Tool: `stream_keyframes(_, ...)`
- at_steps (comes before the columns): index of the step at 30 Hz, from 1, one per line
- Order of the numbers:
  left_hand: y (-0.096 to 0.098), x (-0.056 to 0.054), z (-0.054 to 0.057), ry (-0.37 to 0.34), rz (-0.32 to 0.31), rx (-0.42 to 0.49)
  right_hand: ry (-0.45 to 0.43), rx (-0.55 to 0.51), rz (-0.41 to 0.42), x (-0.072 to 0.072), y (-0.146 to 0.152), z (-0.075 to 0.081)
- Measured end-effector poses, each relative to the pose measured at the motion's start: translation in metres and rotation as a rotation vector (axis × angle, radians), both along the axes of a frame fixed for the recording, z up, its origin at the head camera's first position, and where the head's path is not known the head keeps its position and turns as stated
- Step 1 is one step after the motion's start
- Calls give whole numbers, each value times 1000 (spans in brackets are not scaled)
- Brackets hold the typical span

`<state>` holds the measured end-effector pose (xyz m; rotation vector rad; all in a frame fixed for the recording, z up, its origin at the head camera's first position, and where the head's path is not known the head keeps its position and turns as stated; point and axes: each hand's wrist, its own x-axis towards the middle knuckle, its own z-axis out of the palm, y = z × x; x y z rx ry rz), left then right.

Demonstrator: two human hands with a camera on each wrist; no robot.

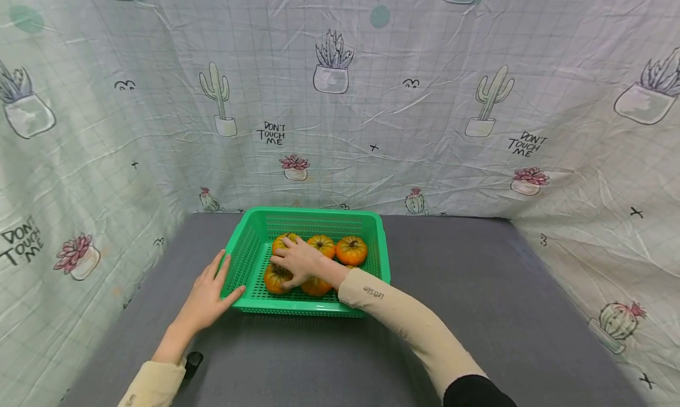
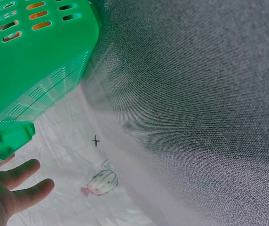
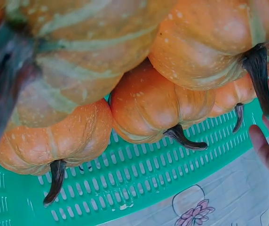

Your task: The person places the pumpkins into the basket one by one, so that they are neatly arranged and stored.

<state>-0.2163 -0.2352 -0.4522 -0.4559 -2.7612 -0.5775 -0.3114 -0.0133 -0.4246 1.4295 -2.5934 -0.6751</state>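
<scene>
Several small orange pumpkins with pale green streaks and dark stems sit in a green plastic basket [image 1: 313, 307]. My right hand [image 1: 301, 262] reaches into the basket over the two leftmost pumpkins, its fingers spread. The front-left pumpkin [image 1: 274, 279] lies under the thumb side, and the back-left pumpkin [image 1: 281, 243] is partly hidden by the fingers. In the right wrist view, the fingers [image 3: 266, 148] stand near a pumpkin's stem [image 3: 259, 80], not wrapped round it. My left hand [image 1: 206, 295] rests at the basket's left rim with extended fingers.
Further pumpkins [image 1: 352, 251] lie on the right side of the basket. The basket stands on a dark grey table [image 1: 451, 289] near its back edge. A white sheet [image 1: 372, 112] printed with cactus pots hangs behind and along both sides.
</scene>
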Motion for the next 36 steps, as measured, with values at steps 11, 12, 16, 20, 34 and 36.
stream_keyframes(11,1,-3,-1,-11,-7,-7,0,-97,25,-2,20,11)
stream_keyframes(12,1,-3,-1,-14,-8,-5,3,-100,23,-2,23,13)
stream_keyframes(16,-2,-2,-3,-45,-26,54,-8,-144,31,4,36,28)
stream_keyframes(20,-5,0,-4,-84,-59,171,-21,-197,47,15,53,44)
stream_keyframes(34,-30,2,-4,-96,-108,282,10,-384,49,36,139,61)
stream_keyframes(36,-36,2,-3,-101,-93,264,50,-421,73,35,151,55)
